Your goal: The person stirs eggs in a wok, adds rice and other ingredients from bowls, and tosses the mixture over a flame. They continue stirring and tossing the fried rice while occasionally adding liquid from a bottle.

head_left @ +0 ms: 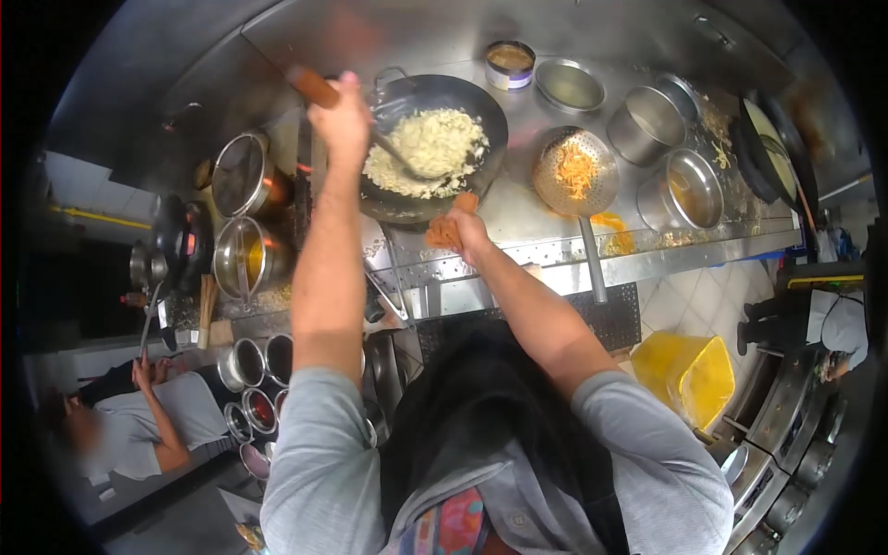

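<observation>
My left hand (pixel 340 125) is closed round the wooden handle (pixel 313 86) of a long metal ladle (pixel 393 151), whose lower end rests in pale, rice-like food (pixel 439 139). That food lies in a large dark wok (pixel 495 111) on the steel cooktop. At the wok's near rim, my right hand (pixel 467 233) grips a folded orange-brown cloth (pixel 444 231) pressed against the edge. The ladle's bowl is partly hidden by the food. To the right, a perforated strainer (pixel 546 190) with a long handle holds orange shredded food (pixel 575 171).
Behind stand an open can (pixel 510 67) and a shallow metal bowl (pixel 571 85). Metal pots (pixel 645 125) are at right, others (pixel 242 259) at left. A yellow bin (pixel 684 370) sits on the floor. Co-workers stand at far left (pixel 157 416) and far right (pixel 837 319).
</observation>
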Motion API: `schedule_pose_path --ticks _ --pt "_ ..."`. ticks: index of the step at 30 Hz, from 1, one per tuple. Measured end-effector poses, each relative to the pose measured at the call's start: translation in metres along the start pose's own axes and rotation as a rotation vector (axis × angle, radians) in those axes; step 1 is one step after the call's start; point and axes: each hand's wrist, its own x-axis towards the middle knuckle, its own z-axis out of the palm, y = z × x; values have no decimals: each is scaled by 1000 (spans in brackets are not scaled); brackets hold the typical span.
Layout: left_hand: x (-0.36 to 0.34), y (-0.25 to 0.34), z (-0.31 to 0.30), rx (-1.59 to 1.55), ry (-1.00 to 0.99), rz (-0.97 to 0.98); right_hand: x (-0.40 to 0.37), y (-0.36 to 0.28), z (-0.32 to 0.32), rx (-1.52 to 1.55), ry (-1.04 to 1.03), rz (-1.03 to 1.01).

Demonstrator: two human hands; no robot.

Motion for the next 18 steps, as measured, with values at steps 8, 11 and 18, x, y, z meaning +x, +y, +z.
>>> schedule_pose_path --ticks 8,11,18 --pt "32 -50 21 223 -117 285 29 11 -16 -50 8 -68" --pt "33 26 34 -37 -53 227 26 11 -16 15 -39 -161" --pt "60 -23 49 248 -152 56 29 25 -12 135 99 -236"
